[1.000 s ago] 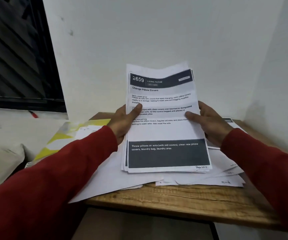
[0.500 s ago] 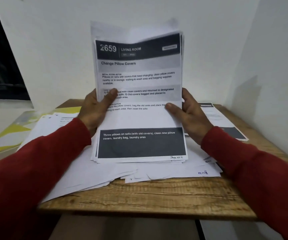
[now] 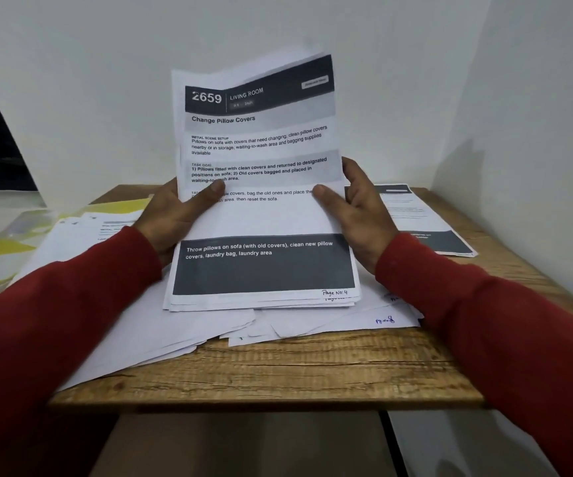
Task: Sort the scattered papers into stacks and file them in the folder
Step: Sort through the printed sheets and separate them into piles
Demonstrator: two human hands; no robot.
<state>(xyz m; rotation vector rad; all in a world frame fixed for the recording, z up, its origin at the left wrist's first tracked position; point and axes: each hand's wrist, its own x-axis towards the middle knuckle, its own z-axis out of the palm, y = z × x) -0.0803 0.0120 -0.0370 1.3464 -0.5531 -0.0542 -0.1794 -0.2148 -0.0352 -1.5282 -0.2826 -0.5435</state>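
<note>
A wooden table point(image 3: 278, 370) stands in a corner of white walls, and everything else is placed from it. Spread over most of its top, reaching its front and left edges, lie loose white papers point(image 3: 133, 332), overlapping at odd angles, one near the front right with a blue handwritten page mark. Off the table's left side, partly under more printed sheets, lies a yellow and white folder point(image 3: 10, 242). At the table's back right corner rests a separate printed sheet point(image 3: 426, 222), flat, with dark bands at its top and bottom. Over the middle of the table a stack of papers point(image 3: 261, 215) stands nearly upright, its lower edge resting on the loose papers; the top page reads "2659 LIVING ROOM", "Change Pillow Covers" and, handwritten, "Page No: 4". The upper part of the stack bends along a vertical fold. The left hand point(image 3: 171, 215), in a red sleeve, grips the stack's left edge with the thumb pressed across the front and the fingers hidden behind. The right hand point(image 3: 357, 208) grips the right edge likewise, thumb on the front, fingers curled round the side.
</note>
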